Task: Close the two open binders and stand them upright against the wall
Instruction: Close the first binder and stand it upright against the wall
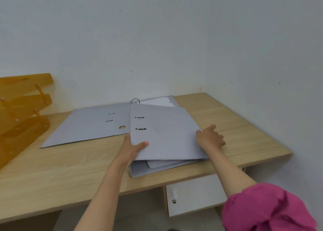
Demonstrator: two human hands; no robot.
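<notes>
Soft even daylight, wide-angle edge distortion

Two grey lever-arch binders on the surface (pixel 70 169). The left binder (pixel 83 126) lies fully open and flat, outer side up, with a round finger hole in its spine, near the wall (pixel 157 47). The right binder (pixel 166 134) lies just beside it, its cover lowered almost shut over loose white sheets (pixel 157 163), with metal rings showing through two slots.

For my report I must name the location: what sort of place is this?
Probably an office or home study corner: a wooden desk with a white drawer, an open grey binder, a nearly closed lever-arch binder, and an amber stacked letter tray.
</notes>
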